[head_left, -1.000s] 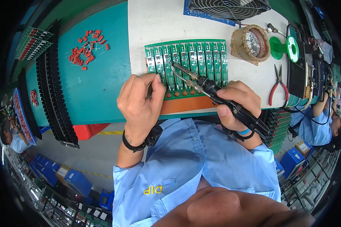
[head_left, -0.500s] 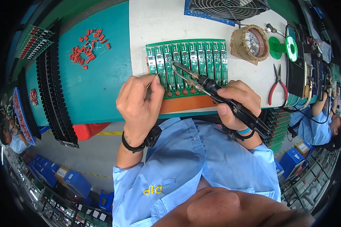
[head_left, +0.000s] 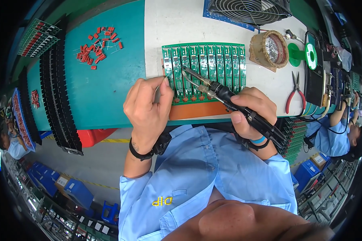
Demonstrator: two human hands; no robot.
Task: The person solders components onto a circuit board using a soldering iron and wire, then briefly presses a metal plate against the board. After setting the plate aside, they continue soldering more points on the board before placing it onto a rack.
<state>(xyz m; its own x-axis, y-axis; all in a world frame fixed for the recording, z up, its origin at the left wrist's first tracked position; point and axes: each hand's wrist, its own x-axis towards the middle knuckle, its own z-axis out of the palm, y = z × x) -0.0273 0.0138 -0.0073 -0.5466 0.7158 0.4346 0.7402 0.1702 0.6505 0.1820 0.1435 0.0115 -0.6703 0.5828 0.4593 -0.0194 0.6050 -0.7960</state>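
A panel of several narrow green circuit boards (head_left: 225,64) lies side by side on the white bench mat. My right hand (head_left: 253,106) is closed round a black soldering iron (head_left: 225,93) with a thin metal feed tube alongside. Its tip reaches over the left part of the panel; contact with a board cannot be made out. At the panel's left edge, my left hand (head_left: 148,102) pinches a thin wire between thumb and forefinger, mostly hidden by the fingers. An orange-brown strip (head_left: 205,111) runs along the panel's near edge.
Red components with leads (head_left: 96,50) lie on the teal mat to the left, beside black slotted rails (head_left: 54,88). Right of the panel are a round pot (head_left: 257,50), a green solder spool (head_left: 295,54) and red-handled pliers (head_left: 296,94). A fan (head_left: 249,10) stands behind.
The bench and panel have shifted rightward in the picture while both hands stay almost in place. Against the panel, the iron's tip and my left hand now sit slightly farther left.
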